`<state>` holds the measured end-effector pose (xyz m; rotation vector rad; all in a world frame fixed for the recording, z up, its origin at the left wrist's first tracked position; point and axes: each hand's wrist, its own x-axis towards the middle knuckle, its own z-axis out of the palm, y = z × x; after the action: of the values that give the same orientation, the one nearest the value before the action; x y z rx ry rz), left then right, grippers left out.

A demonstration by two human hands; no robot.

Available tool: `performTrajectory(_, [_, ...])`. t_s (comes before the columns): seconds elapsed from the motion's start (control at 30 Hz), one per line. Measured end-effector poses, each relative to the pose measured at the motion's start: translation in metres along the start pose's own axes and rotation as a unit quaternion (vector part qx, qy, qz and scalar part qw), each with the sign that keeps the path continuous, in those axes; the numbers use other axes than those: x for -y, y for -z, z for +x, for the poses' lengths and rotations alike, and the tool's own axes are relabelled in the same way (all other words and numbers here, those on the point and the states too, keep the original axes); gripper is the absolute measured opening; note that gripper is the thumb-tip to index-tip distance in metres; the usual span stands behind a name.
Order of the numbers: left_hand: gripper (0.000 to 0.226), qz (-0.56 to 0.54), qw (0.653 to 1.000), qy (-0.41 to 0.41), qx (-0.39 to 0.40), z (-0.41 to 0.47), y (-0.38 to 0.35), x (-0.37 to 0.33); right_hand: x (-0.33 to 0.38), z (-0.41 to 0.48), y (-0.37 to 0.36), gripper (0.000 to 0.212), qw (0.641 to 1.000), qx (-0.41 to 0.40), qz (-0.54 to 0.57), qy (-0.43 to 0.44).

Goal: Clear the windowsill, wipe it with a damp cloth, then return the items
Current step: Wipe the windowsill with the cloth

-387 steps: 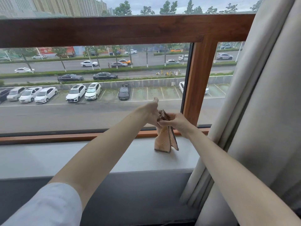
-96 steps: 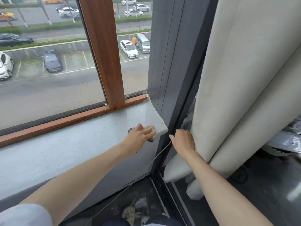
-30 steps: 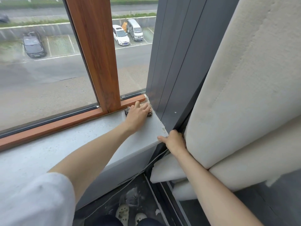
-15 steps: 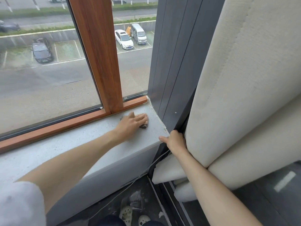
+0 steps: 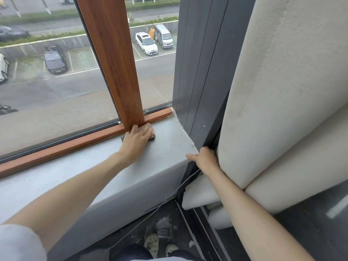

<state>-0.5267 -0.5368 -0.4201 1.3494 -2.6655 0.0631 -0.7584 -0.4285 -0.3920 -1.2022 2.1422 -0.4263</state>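
Note:
The pale grey speckled windowsill (image 5: 169, 146) runs from the left to a corner at the right, under a wood-trimmed window. My left hand (image 5: 136, 141) lies flat on a small tan and dark-patterned cloth (image 5: 152, 133), pressing it onto the sill at the foot of the wooden window post (image 5: 114, 59). Only the cloth's edges show around my fingers. My right hand (image 5: 205, 160) rests at the sill's right corner and pushes the cream curtain (image 5: 278, 91) aside, fingers spread against the fabric.
A dark grey wall panel (image 5: 195, 63) closes the sill's right end. A thin cable (image 5: 186, 182) hangs down from the corner. Below are a dark floor and my feet in pale perforated shoes (image 5: 152, 243). The curtain fills the right side.
My left hand has slid the cloth back and left along the sill, from near the right end to the foot of the wooden post. My right hand has stayed on the curtain.

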Motion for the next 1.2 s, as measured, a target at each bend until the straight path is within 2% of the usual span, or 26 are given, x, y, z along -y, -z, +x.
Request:
performTrajectory(0.07, [0.063, -0.003, 0.998, -0.065, 0.006, -0.020, -0.010, -0.018, 0.000, 0.001, 0.000, 0.037, 1.000, 0.008, 0.018, 0.001])
performTrajectory(0.17, [0.071, 0.011, 0.982, -0.189, -0.001, -0.040, -0.002, -0.001, 0.002, 0.003, -0.003, 0.033, 0.999, 0.010, 0.038, 0.003])
performTrajectory(0.2, [0.072, 0.011, 0.983, -0.181, 0.009, -0.036, 0.004, 0.007, 0.001, 0.005, -0.005, 0.035, 0.999, 0.013, 0.041, -0.004])
performTrajectory(0.23, [0.071, 0.008, 0.990, -0.139, 0.023, -0.028, 0.007, 0.013, 0.001, 0.007, -0.007, 0.037, 0.999, 0.015, 0.039, -0.009])
performTrajectory(0.33, [0.053, -0.015, 0.998, 0.046, 0.028, -0.004, 0.006, -0.004, -0.002, 0.016, -0.012, 0.044, 0.999, 0.016, 0.030, -0.027])
performTrajectory(0.4, [0.041, -0.020, 0.997, 0.061, 0.038, -0.004, 0.008, -0.035, -0.004, 0.019, -0.015, 0.047, 0.999, 0.018, 0.014, -0.034])
performTrajectory(0.47, [0.049, -0.023, 0.997, -0.046, 0.063, -0.024, 0.002, -0.057, -0.006, 0.021, -0.015, 0.046, 0.999, 0.017, 0.008, -0.033])
performTrajectory(0.53, [0.067, -0.062, 0.980, -0.174, 0.079, -0.052, 0.003, -0.052, -0.006, 0.022, -0.018, 0.044, 0.999, 0.017, 0.014, -0.030])
performTrajectory(0.6, [0.076, -0.085, 0.971, -0.209, 0.078, -0.063, 0.003, -0.019, -0.006, 0.022, -0.021, 0.047, 0.999, 0.020, 0.011, -0.028])
performTrajectory(0.67, [0.078, -0.053, 0.988, -0.135, 0.051, -0.054, 0.002, 0.015, -0.005, 0.022, -0.023, 0.050, 0.999, 0.018, 0.012, -0.028])
performTrajectory(0.73, [0.073, -0.021, 0.999, 0.019, 0.037, -0.038, 0.004, 0.019, -0.005, 0.022, -0.024, 0.052, 0.999, 0.014, 0.012, -0.026])
performTrajectory(0.77, [0.069, -0.015, 0.997, 0.064, 0.037, -0.035, 0.005, 0.009, -0.006, 0.021, -0.024, 0.052, 1.000, 0.014, 0.009, -0.024])
performTrajectory(0.8, [0.064, -0.019, 0.997, 0.067, 0.029, -0.037, 0.006, -0.005, -0.006, 0.020, -0.025, 0.052, 1.000, 0.016, 0.010, -0.020])
performTrajectory(0.87, [0.068, -0.017, 0.999, -0.047, 0.006, -0.056, -0.002, -0.033, -0.006, 0.018, -0.025, 0.051, 1.000, 0.016, 0.024, -0.005])
performTrajectory(0.93, [0.080, -0.030, 0.989, -0.145, 0.025, -0.080, -0.008, -0.034, -0.006, 0.017, -0.024, 0.051, 0.999, 0.021, 0.032, 0.005])
performTrajectory(1.0, [0.079, -0.041, 0.983, -0.177, 0.017, -0.088, -0.006, -0.004, -0.005, 0.016, -0.025, 0.053, 0.999, 0.023, 0.031, 0.009])
performTrajectory(1.03, [0.076, -0.037, 0.988, -0.148, 0.017, -0.089, -0.004, 0.012, -0.004, 0.014, -0.026, 0.053, 0.999, 0.024, 0.027, 0.009])
performTrajectory(1.1, [0.071, -0.023, 1.000, 0.004, 0.002, -0.086, 0.000, 0.037, -0.004, 0.013, -0.030, 0.050, 0.999, 0.023, 0.023, 0.008])
performTrajectory(1.17, [0.062, -0.005, 0.982, 0.186, 0.000, -0.076, 0.002, 0.032, -0.002, 0.009, -0.031, 0.043, 0.999, 0.023, 0.034, 0.011])
performTrajectory(1.2, [0.060, -0.007, 0.973, 0.230, 0.003, -0.072, 0.006, 0.015, 0.000, 0.006, -0.032, 0.040, 0.999, 0.024, 0.032, 0.013])
